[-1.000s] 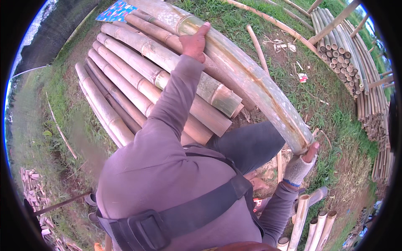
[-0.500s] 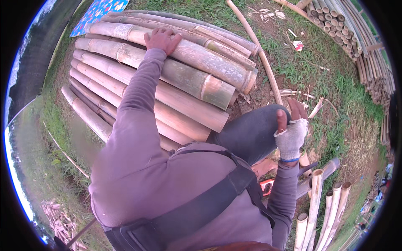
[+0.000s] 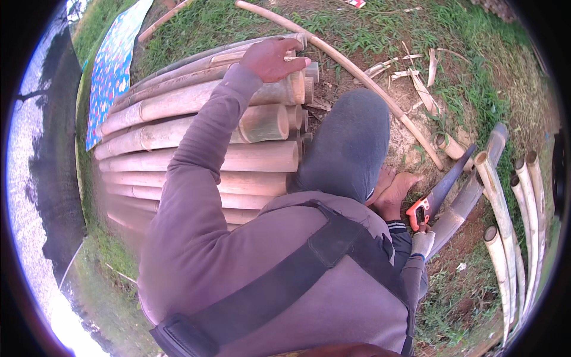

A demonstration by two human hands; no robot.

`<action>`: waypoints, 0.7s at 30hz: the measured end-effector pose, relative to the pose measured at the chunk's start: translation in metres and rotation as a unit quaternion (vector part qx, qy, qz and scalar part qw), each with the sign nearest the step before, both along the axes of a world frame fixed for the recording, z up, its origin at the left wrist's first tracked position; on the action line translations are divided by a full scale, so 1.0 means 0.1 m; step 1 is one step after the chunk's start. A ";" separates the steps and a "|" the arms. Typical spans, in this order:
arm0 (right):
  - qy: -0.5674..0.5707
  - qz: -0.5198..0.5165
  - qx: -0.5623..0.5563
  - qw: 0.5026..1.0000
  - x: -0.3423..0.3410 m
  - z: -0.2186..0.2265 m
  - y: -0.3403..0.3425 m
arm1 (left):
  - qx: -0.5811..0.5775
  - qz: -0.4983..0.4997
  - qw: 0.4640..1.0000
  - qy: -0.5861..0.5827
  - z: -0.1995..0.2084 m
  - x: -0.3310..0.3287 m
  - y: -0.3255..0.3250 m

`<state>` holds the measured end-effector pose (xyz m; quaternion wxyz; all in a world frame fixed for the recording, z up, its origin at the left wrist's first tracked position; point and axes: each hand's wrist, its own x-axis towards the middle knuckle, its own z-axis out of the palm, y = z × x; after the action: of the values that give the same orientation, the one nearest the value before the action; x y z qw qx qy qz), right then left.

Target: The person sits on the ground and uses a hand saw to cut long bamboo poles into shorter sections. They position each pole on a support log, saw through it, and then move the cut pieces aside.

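Our L hand (image 3: 275, 60), approx. half open, rests on the bamboo pile (image 3: 262, 157) at its R end; our R hand (image 3: 423, 243) is at the saw (image 3: 443, 189), grip unclear. Poles lie stacked, none being cut; qty. left unclear.

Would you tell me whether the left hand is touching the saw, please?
Apart: the head view shows the left hand over the bamboo pile, the bent knee between it and the saw.
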<state>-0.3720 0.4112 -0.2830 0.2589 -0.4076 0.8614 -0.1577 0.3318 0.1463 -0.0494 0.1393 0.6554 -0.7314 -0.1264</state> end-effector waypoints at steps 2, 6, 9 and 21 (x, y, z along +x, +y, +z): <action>0.138 0.097 0.193 0.967 0.39 0.26 -0.13 | 0.002 -0.089 0.996 0.000 0.17 -0.50 -0.17; 0.104 0.078 0.067 0.989 0.63 0.31 -0.18 | 0.016 -0.279 0.960 0.015 0.40 -1.64 -0.60; 0.074 0.086 0.111 0.987 0.74 0.49 -0.27 | -0.005 -0.362 0.932 0.003 0.35 -2.36 -0.68; -0.037 0.017 0.101 0.994 0.58 0.34 -0.23 | 0.293 -0.684 0.632 0.215 0.56 -3.90 0.62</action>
<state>-0.3139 0.3882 -0.2492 0.3334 -0.3880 0.8555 -0.0806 -0.0586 0.2080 0.0071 -0.0330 -0.0722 -0.8440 -0.5304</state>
